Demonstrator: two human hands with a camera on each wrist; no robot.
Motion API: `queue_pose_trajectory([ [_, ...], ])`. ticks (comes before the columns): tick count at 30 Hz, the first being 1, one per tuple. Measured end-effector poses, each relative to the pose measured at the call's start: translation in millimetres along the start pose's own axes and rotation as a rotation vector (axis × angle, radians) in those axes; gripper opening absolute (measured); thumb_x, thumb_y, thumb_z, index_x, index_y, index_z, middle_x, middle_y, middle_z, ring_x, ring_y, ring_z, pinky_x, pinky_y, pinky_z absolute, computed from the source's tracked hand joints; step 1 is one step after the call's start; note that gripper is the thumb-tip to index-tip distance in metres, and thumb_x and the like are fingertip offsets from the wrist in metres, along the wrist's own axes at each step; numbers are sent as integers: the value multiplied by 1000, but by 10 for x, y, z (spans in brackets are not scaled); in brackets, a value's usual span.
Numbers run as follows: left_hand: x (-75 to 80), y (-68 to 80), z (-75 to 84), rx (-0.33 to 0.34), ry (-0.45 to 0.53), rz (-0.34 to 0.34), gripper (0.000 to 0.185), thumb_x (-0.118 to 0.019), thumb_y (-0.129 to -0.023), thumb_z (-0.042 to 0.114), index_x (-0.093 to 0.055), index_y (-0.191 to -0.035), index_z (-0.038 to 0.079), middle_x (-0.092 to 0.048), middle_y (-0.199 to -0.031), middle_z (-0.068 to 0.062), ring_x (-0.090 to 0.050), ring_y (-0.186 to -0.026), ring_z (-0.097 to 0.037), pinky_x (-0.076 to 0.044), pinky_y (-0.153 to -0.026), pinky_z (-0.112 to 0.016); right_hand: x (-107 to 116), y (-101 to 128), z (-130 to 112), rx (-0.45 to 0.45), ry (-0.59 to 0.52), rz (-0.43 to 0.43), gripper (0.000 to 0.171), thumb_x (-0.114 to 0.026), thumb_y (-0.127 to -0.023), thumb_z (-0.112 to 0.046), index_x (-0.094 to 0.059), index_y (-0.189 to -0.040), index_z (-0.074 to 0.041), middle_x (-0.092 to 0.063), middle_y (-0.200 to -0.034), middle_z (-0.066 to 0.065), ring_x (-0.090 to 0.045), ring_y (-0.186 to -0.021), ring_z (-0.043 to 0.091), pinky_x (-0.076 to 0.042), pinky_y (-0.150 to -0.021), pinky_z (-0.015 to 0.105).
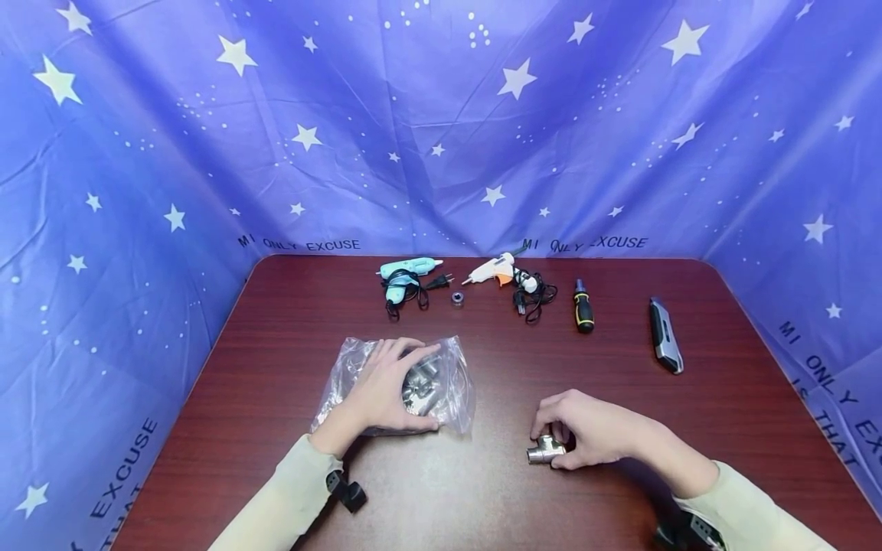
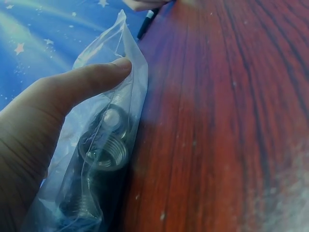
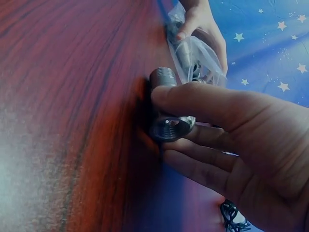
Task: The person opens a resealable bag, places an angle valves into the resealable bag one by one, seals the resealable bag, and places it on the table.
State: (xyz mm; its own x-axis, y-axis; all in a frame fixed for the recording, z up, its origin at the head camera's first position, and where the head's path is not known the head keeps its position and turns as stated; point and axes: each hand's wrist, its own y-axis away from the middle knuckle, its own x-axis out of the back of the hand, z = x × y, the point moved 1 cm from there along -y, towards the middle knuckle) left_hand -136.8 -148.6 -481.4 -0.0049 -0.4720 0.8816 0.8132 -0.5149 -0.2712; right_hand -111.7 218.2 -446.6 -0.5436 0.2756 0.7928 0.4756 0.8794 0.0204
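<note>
On the table's left half lies a clear plastic bag (image 1: 456,386) with several metal pipe fittings (image 1: 422,383) inside. My left hand (image 1: 386,390) grips the bag from above, thumb on the near side and fingers over the far side. In the left wrist view, threaded openings of the fittings (image 2: 104,152) show through the plastic beneath the thumb. To the right, my right hand (image 1: 596,428) pinches a shiny metal tee pipe fitting (image 1: 546,450) between thumb and fingers, low at the tabletop. One threaded end (image 3: 163,76) points past the thumb in the right wrist view.
Along the back of the table (image 1: 262,344) lie a light-blue glue gun (image 1: 409,268), a small metal ring-shaped piece (image 1: 458,298), a white glue gun (image 1: 492,268) with its cord, a screwdriver (image 1: 583,308) and a utility knife (image 1: 664,337). A starry blue curtain (image 1: 441,115) surrounds the table.
</note>
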Motion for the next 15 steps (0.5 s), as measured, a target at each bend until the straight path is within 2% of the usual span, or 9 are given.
queue_pose_trajectory([
  [7, -2, 15, 6, 16, -6, -20, 123, -92, -55, 75, -50, -159, 25, -55, -148, -6, -54, -132, -30, -29, -122, -74, 63, -97, 28, 25, 69, 73, 29, -88, -80, -12, -77, -106, -18, -65, -92, -12, -59, -77, -2, -53, -65, 17],
  [15, 36, 26, 46, 10, -16, -17, 115, -87, -62, 75, -49, -159, 26, -55, -149, -8, -54, -133, -32, -28, -121, -76, 141, -377, -77, -23, 155, 262, 30, -88, -81, -16, -81, -110, -16, -64, -91, -12, -60, -77, 3, -51, -67, 17],
])
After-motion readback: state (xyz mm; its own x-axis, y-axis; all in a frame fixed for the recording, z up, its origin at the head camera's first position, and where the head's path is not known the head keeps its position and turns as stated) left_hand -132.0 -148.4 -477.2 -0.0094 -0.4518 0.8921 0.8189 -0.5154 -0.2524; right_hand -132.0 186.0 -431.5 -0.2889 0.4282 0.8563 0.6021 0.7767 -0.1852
